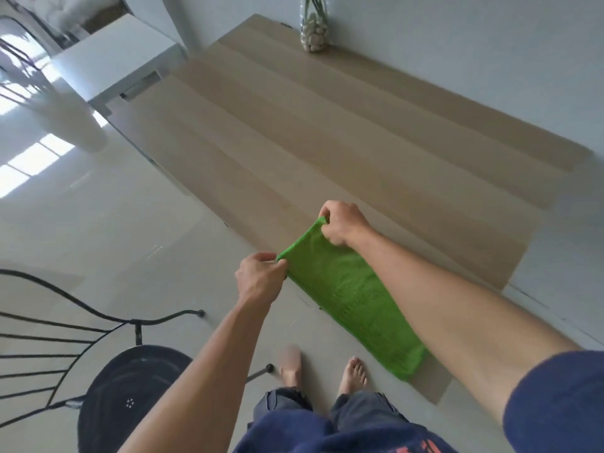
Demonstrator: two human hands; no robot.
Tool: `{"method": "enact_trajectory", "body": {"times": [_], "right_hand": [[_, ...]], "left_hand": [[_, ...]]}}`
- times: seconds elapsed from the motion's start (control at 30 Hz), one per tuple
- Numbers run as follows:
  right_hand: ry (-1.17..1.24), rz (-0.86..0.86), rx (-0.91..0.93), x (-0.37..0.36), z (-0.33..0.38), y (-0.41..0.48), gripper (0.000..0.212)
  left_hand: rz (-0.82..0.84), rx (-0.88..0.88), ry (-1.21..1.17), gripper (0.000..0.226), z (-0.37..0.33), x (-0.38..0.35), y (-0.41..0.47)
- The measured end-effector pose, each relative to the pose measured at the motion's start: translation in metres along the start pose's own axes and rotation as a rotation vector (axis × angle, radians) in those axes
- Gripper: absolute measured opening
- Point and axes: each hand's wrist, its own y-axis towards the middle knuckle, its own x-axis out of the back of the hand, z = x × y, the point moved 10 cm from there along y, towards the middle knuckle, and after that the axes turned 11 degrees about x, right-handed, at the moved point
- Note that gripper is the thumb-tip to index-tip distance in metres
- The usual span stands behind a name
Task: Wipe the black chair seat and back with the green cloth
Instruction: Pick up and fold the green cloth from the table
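Observation:
The green cloth (346,295) hangs stretched in the air in front of me, over the near edge of the wooden table. My left hand (260,279) pinches its near upper corner. My right hand (341,223) pinches the far upper corner. The black chair (130,393) stands at the lower left, with a round dark seat and a thin metal wire back (39,341). Both hands are to the right of the chair and apart from it. My left forearm crosses in front of part of the seat.
A long light wooden table (327,125) fills the middle and right. A glass vase (314,24) with white pebbles stands at its far end by the wall. A white cabinet (114,60) is at the upper left. My bare feet (353,374) stand on a pale glossy floor.

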Motion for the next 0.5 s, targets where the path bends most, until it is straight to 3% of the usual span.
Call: {"method": "enact_trajectory", "body": {"times": [0.23, 0.4, 0.5], "right_hand": [[0.111, 0.005, 0.184, 0.058, -0.012, -0.060, 0.021], [-0.007, 0.043, 0.248, 0.076, -0.046, -0.122, 0.020], [-0.068, 0.036, 0.269, 0.074, -0.071, -0.151, 0.021]], "left_hand": [[0.041, -0.334, 0.158, 0.007, -0.032, -0.007, -0.070], [0.229, -0.655, 0.436, 0.011, -0.029, -0.048, -0.140], [0.306, -0.735, 0.562, 0.006, -0.013, -0.081, -0.161]]}}
